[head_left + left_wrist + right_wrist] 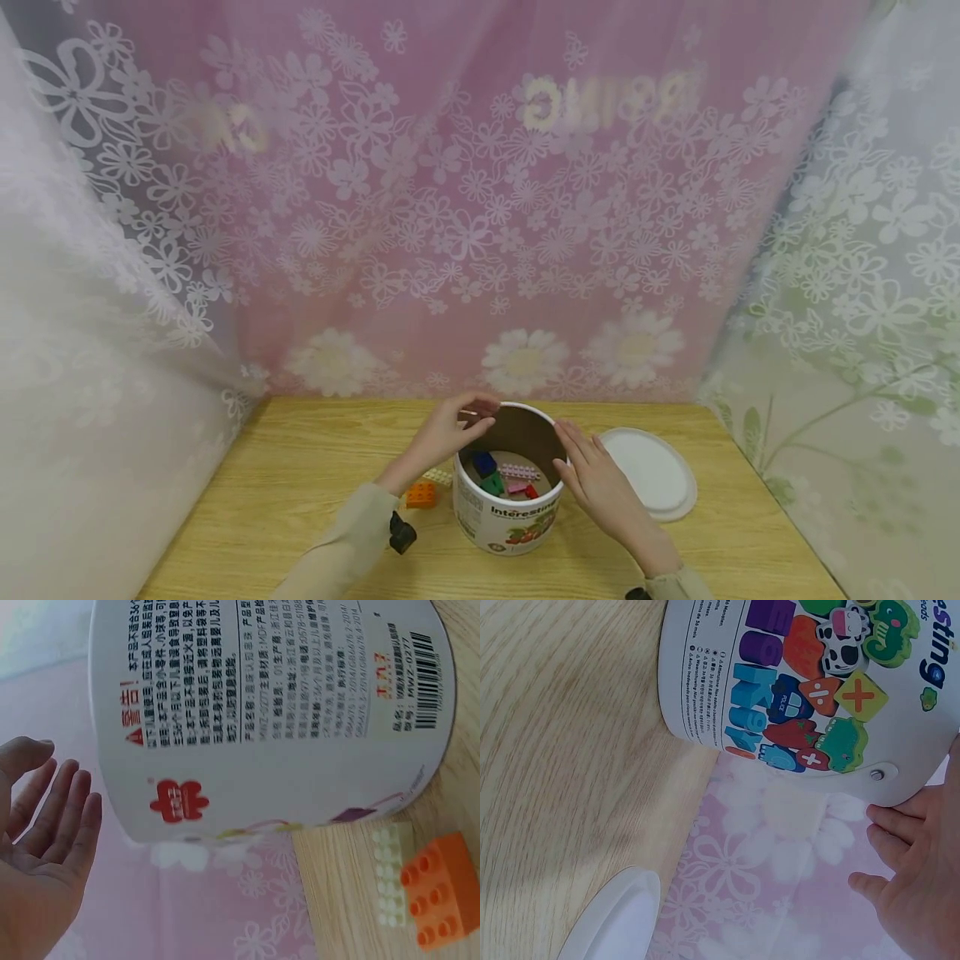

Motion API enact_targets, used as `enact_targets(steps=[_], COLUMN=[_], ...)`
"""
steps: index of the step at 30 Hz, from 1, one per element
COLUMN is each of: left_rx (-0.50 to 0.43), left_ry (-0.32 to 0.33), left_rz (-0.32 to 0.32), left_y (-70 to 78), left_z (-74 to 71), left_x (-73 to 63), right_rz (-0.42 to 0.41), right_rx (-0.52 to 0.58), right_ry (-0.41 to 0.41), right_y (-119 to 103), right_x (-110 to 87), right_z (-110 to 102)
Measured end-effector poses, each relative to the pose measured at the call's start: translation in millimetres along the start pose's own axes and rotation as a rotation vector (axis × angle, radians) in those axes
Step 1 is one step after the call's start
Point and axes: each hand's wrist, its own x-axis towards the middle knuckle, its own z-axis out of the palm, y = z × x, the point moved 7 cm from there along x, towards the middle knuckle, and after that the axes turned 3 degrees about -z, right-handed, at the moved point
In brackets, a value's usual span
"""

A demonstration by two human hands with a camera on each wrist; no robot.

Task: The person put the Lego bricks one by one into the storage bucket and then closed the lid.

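Note:
A white round bucket (468, 512) with printed labels stands upright and uncovered on the table. On its floor lie a blue brick (483, 463), a green brick (492, 484), a long pink brick (519, 472), a shorter pink piece (517, 487) and a red piece (532, 492). My left hand (448, 427) is raised at the bucket's left rim, fingers loosely bent; the left wrist view shows it apart from the wall, holding nothing. With fingers extended, my right hand (598, 482) touches the rim on the right side. Left of the bucket are an orange brick (442, 892) and a pale yellow brick (391, 874).
A white round lid (651, 471) lies flat on the wooden table (247, 500), right of the bucket and beyond my right hand. Flowered curtains (465, 208) enclose the back and both sides of the table.

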Motion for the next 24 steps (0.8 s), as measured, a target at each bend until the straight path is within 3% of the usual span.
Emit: enact_targets(steps=[6,11,19,24], left_rx=[-0.046,-0.053,-0.065,-0.051], left_ry=[0.105,0.144,0.145,0.096], left_rz=[-0.015,-0.059,-0.134,-0.182], left_y=[-9.9,-22.8,-49.0,-65.9], left_z=[-22.1,-34.8,-47.7,-49.4], left_x=[-15.6,-32.7,-64.7,-85.8], right_rz=[-0.008,-0.004,-0.005,0.0], right_rx=[-0.008,-0.004,0.004,0.014], right_ry=[0.003,-0.004,-0.002,-0.009], right_y=[1.9,2.7,2.0,1.6], right_x=[0.1,-0.1,0.6,0.0], right_z=[0.1,1.3,2.3,3.6])
